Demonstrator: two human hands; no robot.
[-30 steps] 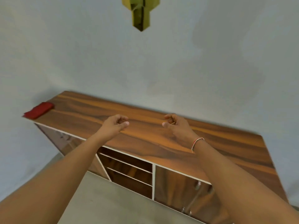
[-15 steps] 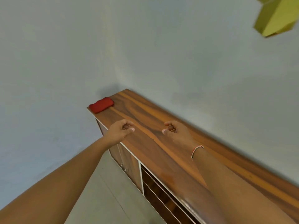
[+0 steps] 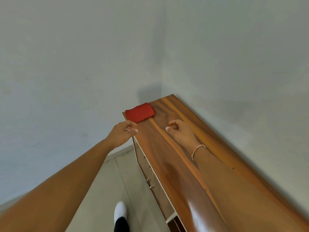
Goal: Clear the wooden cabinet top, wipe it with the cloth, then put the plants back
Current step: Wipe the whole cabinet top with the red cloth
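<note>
A folded red cloth (image 3: 140, 113) lies at the far corner of the wooden cabinet top (image 3: 170, 158), by the wall. My left hand (image 3: 122, 132) hovers just short of the cloth, over the cabinet's front edge, fingers loosely curled and holding nothing. My right hand (image 3: 180, 131) hangs above the cabinet top a little right of the cloth, fingers also loosely curled and empty; a thin bracelet is on its wrist. No plants are in view.
Grey walls (image 3: 83, 64) meet in a corner behind the cabinet's far end. The cabinet front (image 3: 147, 171) shows doors with small handles and an open shelf lower down. My foot in a white sock (image 3: 120, 210) stands on the pale tiled floor (image 3: 100, 190).
The view has swung left along the cabinet and I have stepped toward its end. The red cloth is now much nearer both hands. The yellow hanging object has left the view.
</note>
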